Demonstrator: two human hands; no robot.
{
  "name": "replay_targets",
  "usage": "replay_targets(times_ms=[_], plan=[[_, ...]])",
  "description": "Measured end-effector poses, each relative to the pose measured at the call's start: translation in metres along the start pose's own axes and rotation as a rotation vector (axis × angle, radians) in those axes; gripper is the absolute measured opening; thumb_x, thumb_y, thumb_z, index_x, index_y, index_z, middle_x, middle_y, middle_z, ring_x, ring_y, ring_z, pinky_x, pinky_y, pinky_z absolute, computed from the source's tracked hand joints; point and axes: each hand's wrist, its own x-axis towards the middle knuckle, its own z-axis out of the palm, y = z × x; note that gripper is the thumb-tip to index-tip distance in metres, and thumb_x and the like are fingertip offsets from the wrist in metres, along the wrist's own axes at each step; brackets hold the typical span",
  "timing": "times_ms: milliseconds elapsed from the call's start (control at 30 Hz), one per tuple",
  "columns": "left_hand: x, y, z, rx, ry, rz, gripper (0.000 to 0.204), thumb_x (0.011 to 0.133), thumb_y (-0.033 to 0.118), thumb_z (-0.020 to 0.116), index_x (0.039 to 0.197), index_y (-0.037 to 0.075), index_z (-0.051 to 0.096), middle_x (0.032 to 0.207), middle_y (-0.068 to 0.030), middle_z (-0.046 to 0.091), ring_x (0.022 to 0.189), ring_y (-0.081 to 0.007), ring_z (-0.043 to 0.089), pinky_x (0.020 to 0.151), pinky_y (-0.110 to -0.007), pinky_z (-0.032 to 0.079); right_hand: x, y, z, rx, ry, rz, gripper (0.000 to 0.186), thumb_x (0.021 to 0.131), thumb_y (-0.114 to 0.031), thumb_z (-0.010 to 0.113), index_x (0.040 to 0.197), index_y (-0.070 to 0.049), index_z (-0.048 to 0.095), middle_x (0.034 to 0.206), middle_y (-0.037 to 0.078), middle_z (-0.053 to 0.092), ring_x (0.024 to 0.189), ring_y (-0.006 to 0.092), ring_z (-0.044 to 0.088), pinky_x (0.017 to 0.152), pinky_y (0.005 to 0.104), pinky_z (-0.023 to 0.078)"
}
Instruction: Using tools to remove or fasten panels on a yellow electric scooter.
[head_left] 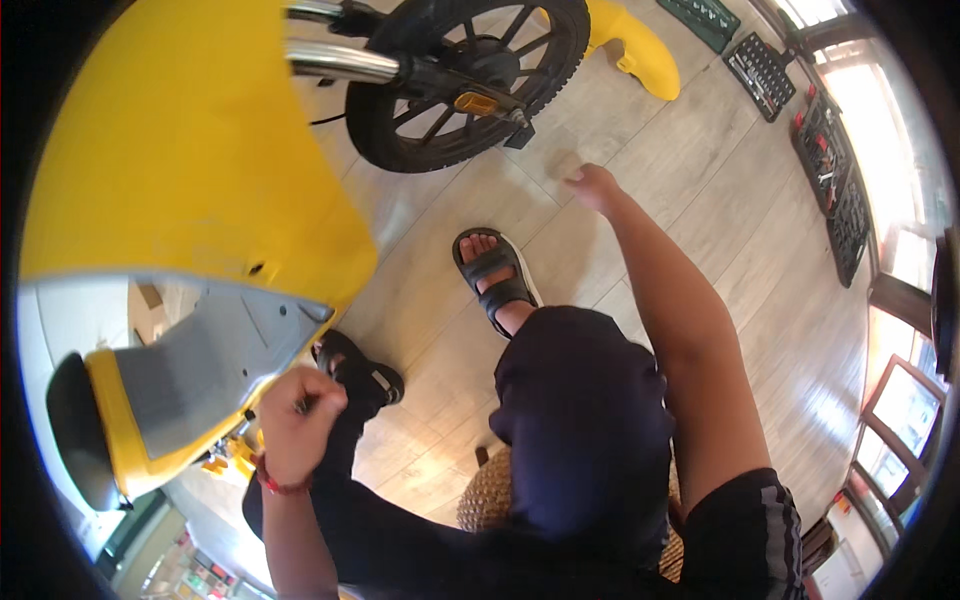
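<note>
A yellow scooter [200,160] fills the left side, with a grey footboard [190,375] below its front panel. At the top, its black front wheel [470,80] hangs on silver fork tubes [345,62], with an orange reflector [476,103] near the axle. My left hand [298,425] is closed beside the footboard's edge; a small dark spot shows between its fingers, too small to name. My right hand [594,188] reaches forward over the floor, right of and below the wheel, apart from it. Its fingers are curled, and what they hold, if anything, is hidden.
A yellow fender-like part [645,60] lies on the wood-look floor [690,180] behind the wheel. Open tool cases [825,155] with sockets and tools line the right side. My sandalled feet [495,270] rest near the scooter, and a woven seat [487,497] is under me.
</note>
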Motion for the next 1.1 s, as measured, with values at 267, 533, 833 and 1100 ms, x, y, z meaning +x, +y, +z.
replay_targets(times_ms=[267, 533, 833, 1100], plan=[[-0.004, -0.046, 0.002, -0.015, -0.123, -0.154, 0.009, 0.072, -0.004, 0.067, 0.075, 0.002, 0.061, 0.072, -0.0048, 0.062, 0.066, -0.0126, 0.059, 0.061, -0.024, 0.046, 0.055, -0.075, 0.027, 0.2, 0.284, 0.026, 0.066, 0.078, -0.035, 0.068, 0.128, 0.0, 0.044, 0.123, 0.025, 0.047, 0.117, 0.0388, 0.046, 0.096, 0.0412, 0.042], [0.003, -0.068, -0.008, 0.0, -0.134, -0.247, 0.009, 0.073, -0.004, 0.067, 0.077, 0.001, 0.061, 0.073, -0.0056, 0.062, 0.066, -0.0118, 0.058, 0.061, -0.023, 0.045, 0.081, -0.079, 0.05, 0.19, 0.354, 0.195, 0.055, 0.073, -0.029, 0.075, 0.114, -0.001, 0.053, 0.126, 0.017, 0.042, 0.117, 0.0366, 0.043, 0.095, 0.0421, 0.042], [0.003, -0.042, 0.0, 0.082, -0.181, -0.01, 0.013, 0.069, -0.002, 0.071, 0.076, 0.003, 0.061, 0.074, -0.0071, 0.062, 0.064, -0.0177, 0.059, 0.058, -0.026, 0.046, 0.064, -0.049, 0.054, 0.483, 0.272, 0.097, 0.039, 0.07, -0.021, 0.075, 0.099, 0.0, 0.058, 0.084, 0.019, 0.065, 0.083, 0.0293, 0.065, 0.072, 0.0391, 0.051], [-0.007, 0.014, 0.012, 0.09, -0.116, 0.2, 0.009, 0.072, 0.003, 0.07, 0.073, 0.003, 0.062, 0.069, -0.0079, 0.061, 0.062, -0.0204, 0.059, 0.057, -0.03, 0.045, -0.087, -0.102, -0.063, 1.169, -0.285, -0.238, 0.019, 0.081, -0.009, 0.064, 0.096, 0.0, 0.057, 0.087, 0.007, 0.063, 0.075, 0.0129, 0.061, 0.07, 0.0264, 0.051]])
